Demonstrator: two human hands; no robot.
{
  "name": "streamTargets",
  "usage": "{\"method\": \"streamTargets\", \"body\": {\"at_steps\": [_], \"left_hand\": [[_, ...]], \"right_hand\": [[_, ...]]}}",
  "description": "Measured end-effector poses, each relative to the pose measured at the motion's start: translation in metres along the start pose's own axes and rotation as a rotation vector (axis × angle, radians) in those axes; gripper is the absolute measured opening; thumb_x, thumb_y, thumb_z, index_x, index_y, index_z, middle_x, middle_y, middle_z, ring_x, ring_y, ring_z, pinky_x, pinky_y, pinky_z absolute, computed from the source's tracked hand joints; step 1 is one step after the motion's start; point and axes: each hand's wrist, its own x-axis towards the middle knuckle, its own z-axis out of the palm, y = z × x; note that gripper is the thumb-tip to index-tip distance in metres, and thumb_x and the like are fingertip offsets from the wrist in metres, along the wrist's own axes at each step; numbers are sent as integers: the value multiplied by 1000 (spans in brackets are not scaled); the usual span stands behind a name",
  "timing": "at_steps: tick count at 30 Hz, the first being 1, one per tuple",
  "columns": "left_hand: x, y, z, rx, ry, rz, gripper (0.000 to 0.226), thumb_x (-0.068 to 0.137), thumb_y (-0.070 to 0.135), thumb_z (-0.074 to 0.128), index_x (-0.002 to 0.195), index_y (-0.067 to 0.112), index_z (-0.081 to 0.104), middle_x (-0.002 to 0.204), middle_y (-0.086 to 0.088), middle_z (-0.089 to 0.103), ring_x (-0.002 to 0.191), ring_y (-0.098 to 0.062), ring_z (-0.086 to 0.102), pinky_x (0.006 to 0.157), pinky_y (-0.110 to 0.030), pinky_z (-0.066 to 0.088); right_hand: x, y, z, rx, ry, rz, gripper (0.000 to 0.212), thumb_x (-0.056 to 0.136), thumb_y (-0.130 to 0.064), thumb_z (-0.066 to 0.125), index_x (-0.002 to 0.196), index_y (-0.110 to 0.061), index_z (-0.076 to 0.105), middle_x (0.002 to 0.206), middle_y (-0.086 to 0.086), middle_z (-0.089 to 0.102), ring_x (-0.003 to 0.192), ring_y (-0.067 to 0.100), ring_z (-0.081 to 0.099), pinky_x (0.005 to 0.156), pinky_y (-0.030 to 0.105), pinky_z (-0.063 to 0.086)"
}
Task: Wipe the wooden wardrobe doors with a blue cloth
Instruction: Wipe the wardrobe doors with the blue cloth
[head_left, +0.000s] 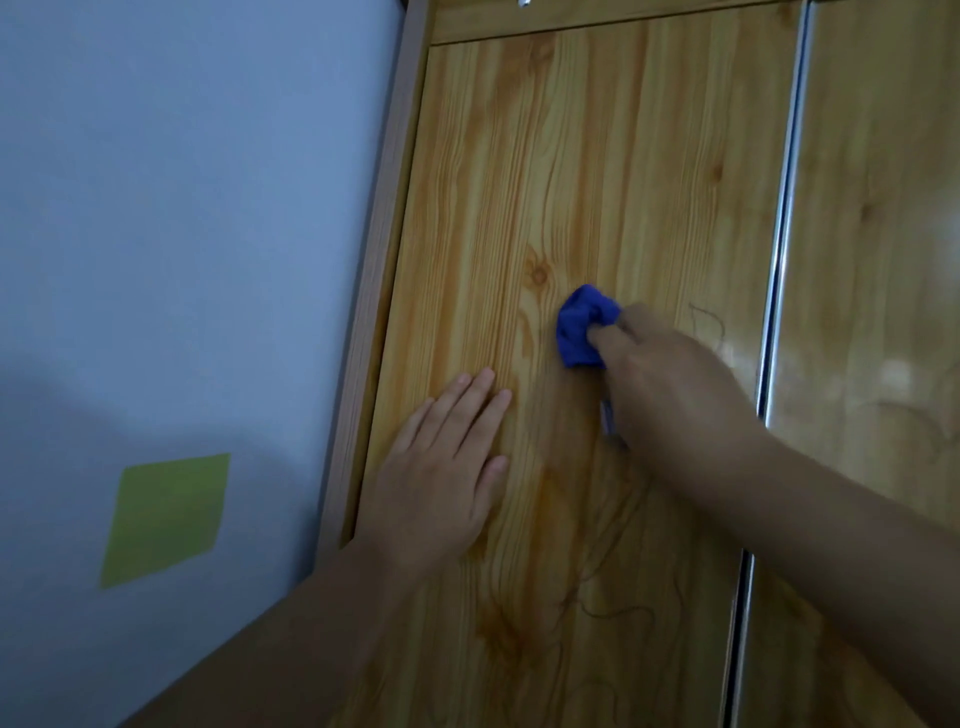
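- Pale blue-grey wall (182, 208) fills the whole left side, plain and smooth, darker in shadow toward its lower part.
- Yellow-green square sticker (166, 519) sits flat on that wall, low down, well clear of the wall's right edge, tilted a little so its top edge slopes up to the right.
- Small shiny metal fitting (523, 3) peeks in at the very top edge of the view, mostly cut off; too little shows to tell what it is.
- Thin dark squiggly marks (613, 608), like loose threads or scribbles, curl low in the view; which they are, can't tell.
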Motion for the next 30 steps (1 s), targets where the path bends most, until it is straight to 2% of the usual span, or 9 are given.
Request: {"method": "streamTargets", "body": {"at_steps": [4, 6, 8, 11, 15, 18, 21, 25, 30], "left_hand": [[1, -4, 5, -15, 36, 25, 55, 108, 36, 31, 161, 20, 30, 169, -2, 31, 157, -19, 26, 126, -46, 30], [0, -4, 5, -8, 51, 35, 55, 108, 34, 32, 160, 20, 30, 168, -2, 32, 157, -19, 27, 126, -45, 29], [0, -4, 4, -25, 45, 27, 54, 108, 34, 33, 160, 20, 33, 168, -1, 33, 157, -18, 27, 126, -45, 29], [2, 0, -2, -62, 12, 4, 55, 108, 36, 34, 160, 19, 35, 168, -1, 33, 157, -18, 26, 126, -46, 31], [3, -1, -10, -69, -33, 1, 55, 108, 38, 32, 160, 20, 35, 169, 0, 31, 158, -17, 24, 127, -45, 29], [4, -4, -12, -48, -64, 6, 55, 108, 39, 30, 161, 23, 32, 170, 2, 29, 158, -16, 22, 127, -41, 25], [4, -5, -13, -33, -77, 14, 55, 108, 37, 29, 161, 24, 30, 170, 2, 28, 158, -16, 22, 126, -39, 22], [3, -6, -12, -31, -57, 10, 54, 108, 36, 32, 161, 25, 28, 169, 3, 28, 157, -14, 22, 125, -37, 20], [1, -7, -4, -63, -26, 8, 54, 109, 34, 33, 162, 25, 29, 170, 4, 27, 158, -11, 17, 127, -36, 16]], "right_hand": [[-62, -52, 38, 35, -44, -132, 40, 70, -17, 80, 109, -13, 73, 94, 6, 63, 62, 18, 60, 50, 31, 52], [-99, -73, 60, 74, -69, -237, 23, 77, -19, 63, 95, -16, 78, 82, 2, 64, 57, 18, 61, 43, 31, 49], [-132, -90, 81, 79, -117, -340, 33, 81, -20, 46, 87, -22, 78, 76, -2, 64, 56, 15, 61, 44, 27, 49], [-159, -99, 94, 57, -181, -452, 31, 84, -19, 47, 80, -27, 76, 72, -7, 63, 54, 11, 58, 46, 23, 50], [-140, -84, 85, 74, -129, -511, 27, 87, -27, 50, 75, -26, 74, 69, -6, 60, 52, 12, 56, 43, 26, 48], [-101, -59, 61, 87, -155, -481, 21, 83, -22, 59, 100, -16, 71, 89, 4, 62, 66, 21, 63, 52, 33, 55], [-54, -22, 33, 24, -166, -341, 54, 70, -23, 83, 119, -17, 62, 107, 6, 57, 78, 21, 61, 64, 33, 56], [12, 23, -3, -59, -16, -179, 50, 75, -26, 83, 120, -17, 62, 112, 3, 52, 84, 21, 57, 69, 36, 51], [32, 34, -16, -93, 118, -33, 38, 85, -9, 70, 123, -9, 62, 113, 9, 55, 84, 29, 60, 68, 44, 56]]}}
